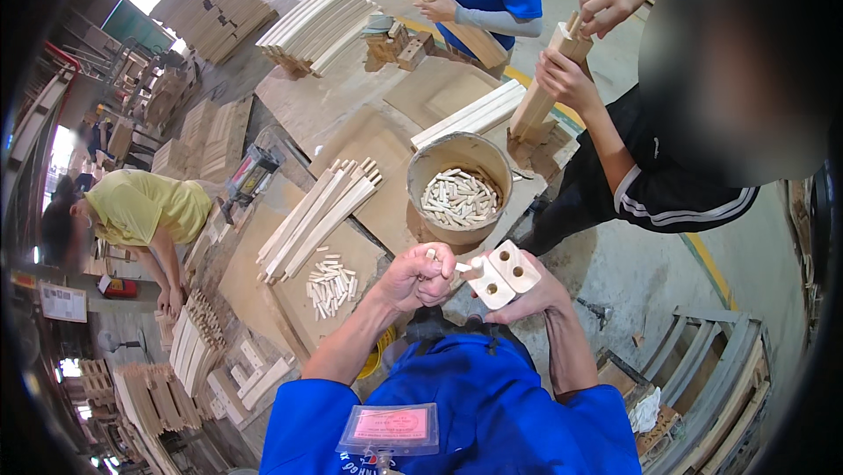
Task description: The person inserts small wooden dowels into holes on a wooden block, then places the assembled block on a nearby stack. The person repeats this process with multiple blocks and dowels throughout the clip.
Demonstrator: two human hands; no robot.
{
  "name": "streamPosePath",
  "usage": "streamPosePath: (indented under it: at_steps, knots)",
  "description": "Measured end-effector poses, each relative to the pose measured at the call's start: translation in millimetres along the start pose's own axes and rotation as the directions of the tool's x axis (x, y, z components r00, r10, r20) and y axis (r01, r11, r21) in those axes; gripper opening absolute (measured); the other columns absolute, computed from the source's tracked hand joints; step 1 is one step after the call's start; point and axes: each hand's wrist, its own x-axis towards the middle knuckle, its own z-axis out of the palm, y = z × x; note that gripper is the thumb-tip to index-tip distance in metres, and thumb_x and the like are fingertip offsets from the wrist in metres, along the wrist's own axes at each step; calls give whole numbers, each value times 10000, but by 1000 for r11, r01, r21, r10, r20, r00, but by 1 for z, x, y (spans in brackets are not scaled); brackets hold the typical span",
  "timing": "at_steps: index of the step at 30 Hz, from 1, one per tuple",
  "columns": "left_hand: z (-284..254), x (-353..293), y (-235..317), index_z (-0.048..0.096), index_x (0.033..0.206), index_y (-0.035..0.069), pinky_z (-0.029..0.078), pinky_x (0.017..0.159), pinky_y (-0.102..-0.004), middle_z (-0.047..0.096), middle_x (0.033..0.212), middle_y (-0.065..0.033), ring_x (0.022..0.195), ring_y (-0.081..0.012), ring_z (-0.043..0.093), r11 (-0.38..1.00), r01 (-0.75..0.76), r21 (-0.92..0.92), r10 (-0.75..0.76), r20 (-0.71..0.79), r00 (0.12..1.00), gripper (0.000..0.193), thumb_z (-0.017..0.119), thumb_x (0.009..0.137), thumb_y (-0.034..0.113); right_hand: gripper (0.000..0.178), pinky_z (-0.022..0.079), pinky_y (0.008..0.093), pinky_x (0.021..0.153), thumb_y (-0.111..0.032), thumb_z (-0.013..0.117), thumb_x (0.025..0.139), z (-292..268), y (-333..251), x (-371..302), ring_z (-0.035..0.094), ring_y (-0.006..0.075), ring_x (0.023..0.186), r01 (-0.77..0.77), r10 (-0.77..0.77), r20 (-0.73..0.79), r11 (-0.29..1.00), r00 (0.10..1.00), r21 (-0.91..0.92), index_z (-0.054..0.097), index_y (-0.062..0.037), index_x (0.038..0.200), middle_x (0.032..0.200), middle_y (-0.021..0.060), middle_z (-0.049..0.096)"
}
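In front of my chest, my right hand (537, 298) is closed around two pale wooden bars (512, 266), held side by side with their drilled ends facing up. Round holes show in those ends, and a short peg stands up from the left bar. My left hand (418, 277) is closed just to the left of them. A small wooden dowel (431, 254) pokes out of its fist, and a pale tip reaches from the fingers toward the left bar. Whether that tip touches the peg is hard to tell.
Beyond my hands stands a bucket (452, 234) of dowels. Loose dowels (332, 287) and long wooden strips (318, 216) lie on the table at left. At right, a co-worker's hands (575, 53) hold an upright bar (537, 106). Other people work at the far side and far left.
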Motion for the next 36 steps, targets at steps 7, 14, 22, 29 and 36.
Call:
streamPosePath:
  at_steps: [7, 14, 22, 29, 36]
  knots:
    - [20, 12, -6, 590, 1215, 17, 297, 430, -224, 529, 737, 2, 512, -29, 359, 960, 20, 280, 59, -270, 961, 240, 568, 1021, 156, 599, 501, 287, 808, -96, 856, 581, 3, 3, 2, 613, 107, 901, 157, -157, 4, 983, 988, -96, 643, -25, 1136, 984, 8, 655]
    - [31, 15, -8, 599, 1155, 28, 356, 534, -200, 555, 757, 31, 621, -35, 449, 525, 7, 851, 546, -344, 764, 199, 562, 1050, 194, 537, 542, 286, 732, -66, 880, 606, -4, 6, -2, 659, 82, 811, 93, -129, -164, 973, 978, -213, 653, 4, 1088, 910, 4, 717]
    - [87, 2, 1, 671, 1039, 4, 502, 680, -301, 709, 837, -85, 737, -141, 651, 36, 148, 988, 639, -137, 757, 211, 634, 1007, 210, 464, 550, 309, 739, -168, 905, 641, -4, 21, -7, 705, 175, 779, 38, -339, -346, 760, 875, -649, 657, -21, 1004, 840, 102, 697]
    - [84, 2, -4, 693, 1002, -1, 514, 677, -308, 718, 812, -121, 724, -163, 676, -25, 224, 974, 706, -141, 694, 200, 641, 996, 191, 509, 575, 373, 763, -119, 877, 576, 8, 20, -2, 718, 304, 863, -26, -459, -331, 554, 824, -832, 658, -59, 1031, 957, 109, 711]
    - [83, -4, -3, 694, 998, 3, 515, 646, -328, 703, 756, -113, 682, -174, 670, 3, 351, 936, 726, -243, 644, 200, 648, 985, 198, 450, 566, 388, 742, -100, 842, 588, 20, 25, 6, 693, 309, 870, -64, -553, -338, 454, 761, -889, 648, -75, 993, 978, 100, 699]
